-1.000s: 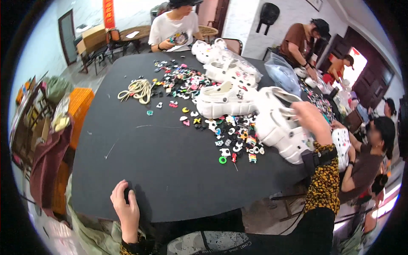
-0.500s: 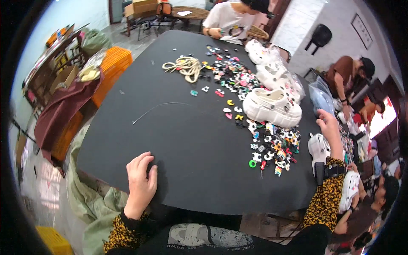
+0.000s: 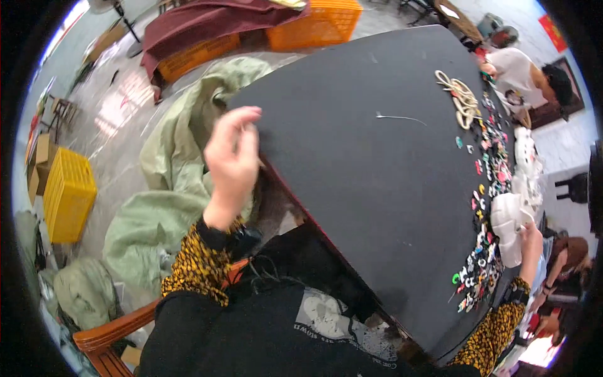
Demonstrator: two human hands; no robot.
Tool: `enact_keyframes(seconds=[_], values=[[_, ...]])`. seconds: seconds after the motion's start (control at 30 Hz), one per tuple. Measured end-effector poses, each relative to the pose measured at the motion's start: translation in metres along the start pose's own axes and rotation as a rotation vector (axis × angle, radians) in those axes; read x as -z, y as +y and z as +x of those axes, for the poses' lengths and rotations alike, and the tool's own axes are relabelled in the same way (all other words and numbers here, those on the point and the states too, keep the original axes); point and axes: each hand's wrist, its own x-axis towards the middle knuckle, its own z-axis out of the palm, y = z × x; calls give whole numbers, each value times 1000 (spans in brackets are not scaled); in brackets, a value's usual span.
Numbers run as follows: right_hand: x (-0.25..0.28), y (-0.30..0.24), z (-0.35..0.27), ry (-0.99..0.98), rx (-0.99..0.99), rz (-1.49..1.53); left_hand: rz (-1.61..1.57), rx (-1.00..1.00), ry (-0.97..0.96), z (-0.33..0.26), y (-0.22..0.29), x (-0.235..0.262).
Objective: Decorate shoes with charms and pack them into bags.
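My right hand (image 3: 531,250) is at the far right of the table, its fingers closed on the near edge of a white thick-soled clog (image 3: 504,221). More white clogs (image 3: 526,157) in clear plastic lie in a row beyond it. Beside the clogs, many small colourful shoe charms (image 3: 487,254) spread in a long heap. My left hand (image 3: 232,162) is raised at the table's left edge, a little blurred, with fingers apart and nothing in them.
A cream cord bundle (image 3: 463,100) and a thin clear strand (image 3: 402,117) lie on the black table (image 3: 370,182). Green cloth sacks (image 3: 166,220) cover the floor at left, near a yellow crate (image 3: 69,195) and wooden chair (image 3: 116,327). Other people (image 3: 521,78) work along the far side.
The view has swung left. My right hand has moved from beside the clogs onto the nearest one. My left hand has lifted from over the table to its left edge.
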Motion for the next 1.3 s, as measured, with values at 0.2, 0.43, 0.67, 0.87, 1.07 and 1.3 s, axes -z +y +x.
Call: enact_keyframes(seconds=[0.2, 0.43, 0.67, 0.87, 1.07, 1.3], values=[[29, -58, 41, 101, 13, 27, 436, 372, 110, -35, -209, 107], [36, -110, 80, 198, 126, 51, 846, 997, -691, -205, -334, 194], [54, -222, 46, 213, 344, 364, 1140, 881, -1379, -353, -398, 307], [93, -332, -35, 61, 633, 470, 1244, 946, -1389, -373, -380, 313], [100, -361, -65, -47, 833, 700, 1586, 1499, -308, -280, -321, 512], [84, -386, -84, -165, 831, 449, 1477, 1345, -136, -251, -271, 400]])
